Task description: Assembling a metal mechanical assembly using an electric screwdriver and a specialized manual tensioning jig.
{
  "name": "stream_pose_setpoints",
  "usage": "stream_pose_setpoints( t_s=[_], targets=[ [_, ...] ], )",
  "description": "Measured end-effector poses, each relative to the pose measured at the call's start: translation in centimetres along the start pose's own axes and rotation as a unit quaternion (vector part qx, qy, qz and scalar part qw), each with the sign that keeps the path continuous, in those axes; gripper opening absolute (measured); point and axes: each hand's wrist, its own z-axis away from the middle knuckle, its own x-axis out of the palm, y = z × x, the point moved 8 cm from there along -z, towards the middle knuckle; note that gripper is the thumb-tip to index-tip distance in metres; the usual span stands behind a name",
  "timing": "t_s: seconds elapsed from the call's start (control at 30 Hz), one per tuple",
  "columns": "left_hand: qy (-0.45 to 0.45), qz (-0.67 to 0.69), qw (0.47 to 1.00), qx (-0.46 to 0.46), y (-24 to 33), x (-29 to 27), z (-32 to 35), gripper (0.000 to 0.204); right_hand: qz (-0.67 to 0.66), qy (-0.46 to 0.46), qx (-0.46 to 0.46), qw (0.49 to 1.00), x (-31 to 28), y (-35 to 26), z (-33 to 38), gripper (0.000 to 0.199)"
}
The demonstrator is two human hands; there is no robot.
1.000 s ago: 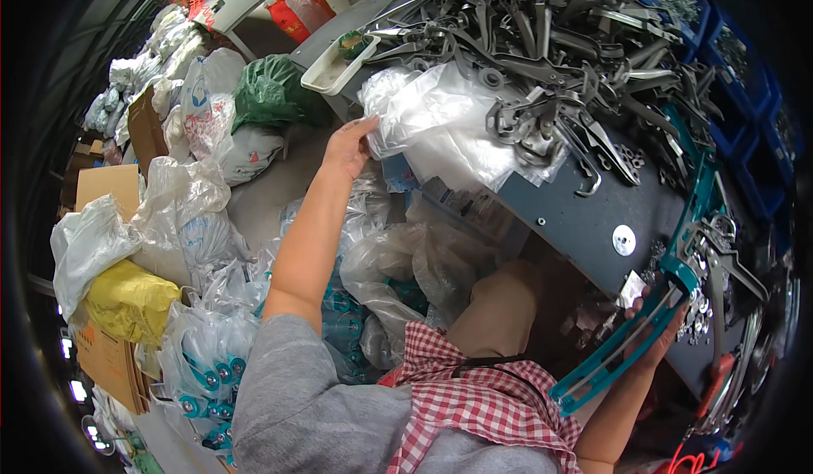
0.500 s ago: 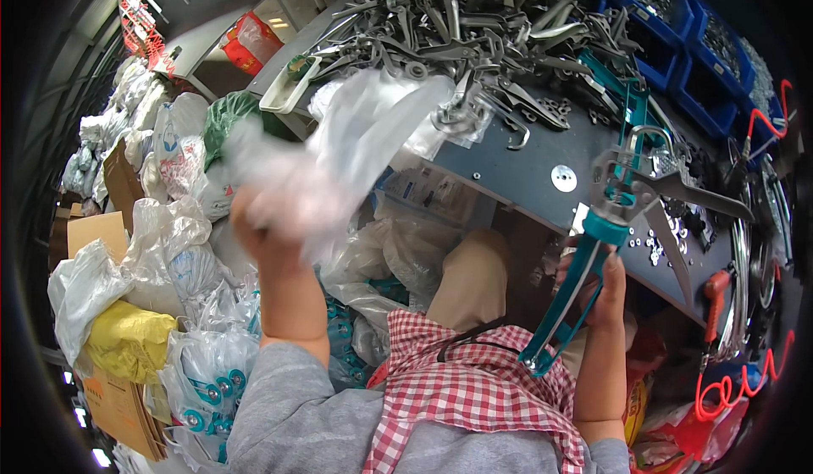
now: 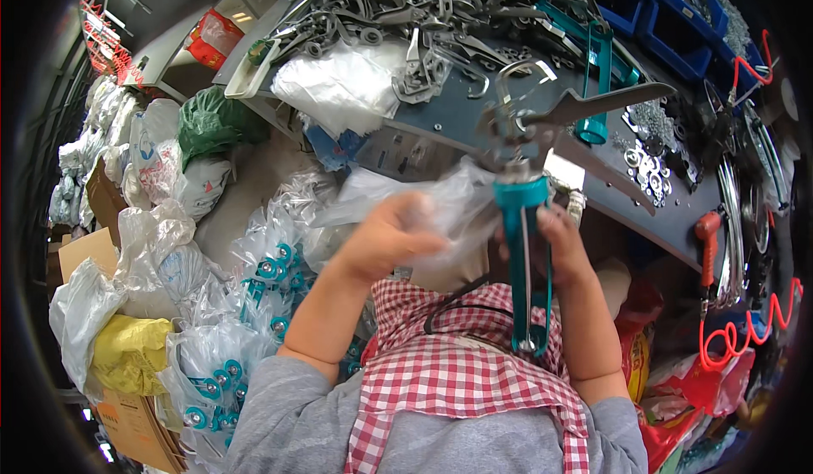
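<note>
Teal caulking gun gripped in right hand, left hand clutching clear plastic bag, cluttered workbench behind

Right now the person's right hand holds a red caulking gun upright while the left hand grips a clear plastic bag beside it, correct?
Not quite: the caulking gun is teal with a grey metal handle, not red. The head view shows the right hand holding it upright and the left hand gripping the clear plastic bag beside it.

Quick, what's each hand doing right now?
Left hand: closed on a clear plastic bag.
Right hand: closed around the teal caulking gun, held upright.
</note>
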Motion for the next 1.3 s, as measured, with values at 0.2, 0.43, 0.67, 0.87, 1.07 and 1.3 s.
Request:
stream_pose_setpoints(
  t_s=[0.2, 0.43, 0.67, 0.87, 1.07, 1.3],
  targets=[
    [0.098, 0.014, 0.982, 0.164, 3.7, -2.6, -0.8, 0.014, 0.195, -0.137, -0.040, 0.970, 1.1, 0.7, 3.0, 0.064],
    [0.114, -0.131, 0.964, 0.203, 7.4, -1.7, -0.8, 0.012, 0.418, -0.113, -0.096, 0.896, 3.2, 3.5, 1.4, 0.058],
    [0.117, -0.325, 0.889, 0.300, 8.8, -0.5, -1.0, 0.011, 0.513, -0.085, -0.030, 0.854, 2.3, 7.3, -1.3, 0.050],
    [-0.069, -0.662, 0.542, 0.514, 5.3, 10.4, 2.5, 0.018, 0.595, -0.081, -0.057, 0.797, 1.6, 7.9, -5.1, 0.041],
    [-0.066, -0.673, 0.540, 0.501, 0.4, 9.8, 3.8, 0.021, 0.498, -0.118, -0.091, 0.854, 1.2, 5.6, -4.8, 0.032],
    [0.185, -0.662, 0.525, 0.501, 3.6, 5.3, -1.0, 0.032, -0.055, -0.058, 0.041, 0.996, 1.5, 2.8, -3.5, 0.041]
  ],
)
